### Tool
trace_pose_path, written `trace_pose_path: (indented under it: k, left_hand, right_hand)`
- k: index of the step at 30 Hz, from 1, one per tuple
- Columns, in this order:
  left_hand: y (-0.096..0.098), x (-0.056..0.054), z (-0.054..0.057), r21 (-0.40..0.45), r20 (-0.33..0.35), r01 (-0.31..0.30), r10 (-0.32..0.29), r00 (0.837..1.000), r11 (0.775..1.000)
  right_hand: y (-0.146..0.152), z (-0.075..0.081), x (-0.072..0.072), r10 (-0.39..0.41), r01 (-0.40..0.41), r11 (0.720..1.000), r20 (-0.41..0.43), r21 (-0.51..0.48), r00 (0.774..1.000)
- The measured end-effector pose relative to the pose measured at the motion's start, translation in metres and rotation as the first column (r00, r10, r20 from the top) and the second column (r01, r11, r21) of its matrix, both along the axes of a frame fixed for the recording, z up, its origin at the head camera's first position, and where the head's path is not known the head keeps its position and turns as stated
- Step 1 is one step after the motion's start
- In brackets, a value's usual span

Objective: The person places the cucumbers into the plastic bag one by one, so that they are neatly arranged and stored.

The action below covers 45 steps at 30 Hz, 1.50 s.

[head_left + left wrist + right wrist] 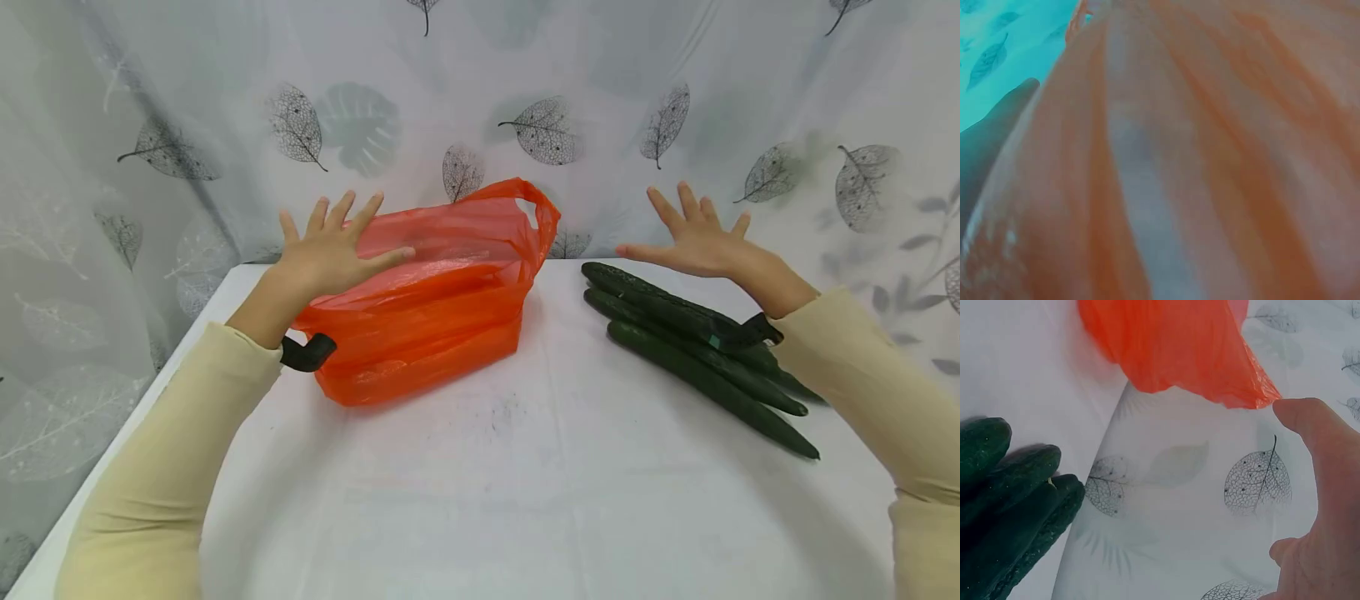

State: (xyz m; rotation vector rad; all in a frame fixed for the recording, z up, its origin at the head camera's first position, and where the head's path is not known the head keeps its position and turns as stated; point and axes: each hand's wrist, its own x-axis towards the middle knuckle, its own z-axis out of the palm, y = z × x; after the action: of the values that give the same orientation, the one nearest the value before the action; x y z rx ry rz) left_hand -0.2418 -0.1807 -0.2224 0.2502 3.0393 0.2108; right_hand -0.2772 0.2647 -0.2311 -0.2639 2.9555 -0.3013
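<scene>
An orange-red plastic bag (pixel 420 333) with a loop handle stands toward the back left of the table. My left hand (pixel 322 258) is raised in front of it with spread fingers and holds nothing. Close bag film (pixel 1210 156) fills most of the left wrist view, with a dark finger (pixel 1004 125) at its left edge. Several dark green cucumbers (pixel 712 379) lie side by side at the right. My right hand (pixel 701 242), also spread and holding nothing, is raised above their far ends. In the right wrist view, cucumber tips (pixel 1016 494) show at the left.
A white table (pixel 480 500) lies below both arms. Behind and to the left hangs a pale curtain (pixel 585 50) with leaf prints. Black wrist straps (pixel 307 353) show near both sleeves; the right one overlaps the cucumbers in the head view.
</scene>
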Motion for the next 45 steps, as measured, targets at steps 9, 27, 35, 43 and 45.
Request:
trace_pose_path:
  k: [9, 27, 35, 43, 45]
  left_hand:
    - [-0.010, 0.005, 0.005, 0.015, -0.005, -0.019, 0.020, 1.000, 1.000]
    - [-0.034, 0.033, -0.005, 0.139, -0.076, -0.049, 0.060, 0.995, 0.989]
    - [-0.040, 0.042, -0.011, 0.175, -0.042, -0.089, 0.098, 0.994, 0.980]
    - [-0.047, 0.048, -0.018, 0.167, 0.009, -0.107, 0.107, 0.994, 0.980]
    - [-0.047, 0.049, -0.019, 0.171, 0.012, -0.110, 0.109, 0.994, 0.979]
  right_hand:
    - [0.001, -0.003, 0.001, -0.005, 0.003, 0.999, -0.042, -0.047, 0.999]
    - [0.007, -0.025, 0.008, 0.013, -0.018, 0.995, -0.051, -0.101, 0.999]
    - [0.014, -0.033, 0.008, 0.063, -0.066, 0.991, -0.031, -0.114, 0.998]
    - [0.027, -0.047, 0.008, 0.154, -0.153, 0.967, -0.009, -0.205, 0.988]
    - [0.031, -0.053, 0.009, 0.156, -0.153, 0.967, -0.004, -0.203, 0.988]
